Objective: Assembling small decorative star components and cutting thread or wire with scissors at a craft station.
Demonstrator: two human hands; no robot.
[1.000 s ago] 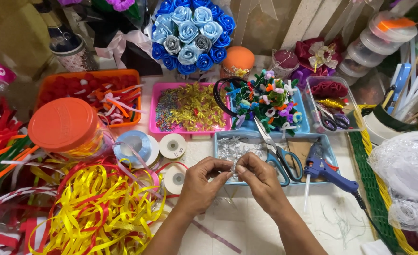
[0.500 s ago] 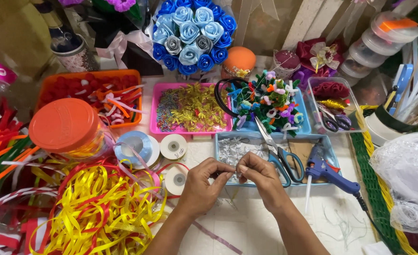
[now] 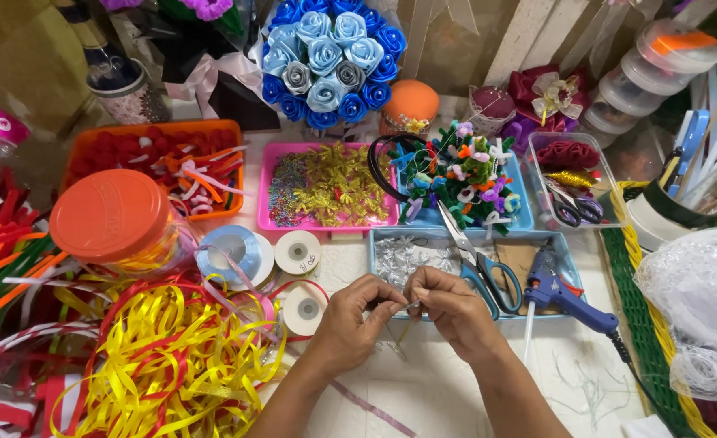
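Note:
My left hand (image 3: 352, 323) and my right hand (image 3: 447, 307) meet over the white table, just in front of a light blue tray (image 3: 378, 258). Between their fingertips they pinch a small silver strip (image 3: 407, 307). The tray holds several silver pieces (image 3: 403, 258) and a pair of blue-handled scissors (image 3: 480, 264). A blue glue gun (image 3: 559, 290) lies at the tray's right end, close to my right hand. Three ribbon spools (image 3: 297, 253) sit left of my left hand.
A heap of yellow and red ribbon (image 3: 156, 357) fills the front left beside an orange-lidded jar (image 3: 111, 215). Behind stand an orange tray (image 3: 79, 142), a pink tray (image 3: 271, 219) of gold bits, a blue rose bouquet (image 3: 330, 57), and a white lace roll (image 3: 699, 284) at right.
Both hands have stayed at the same spot, with only small finger movements on the silver strip. Nothing else has moved.

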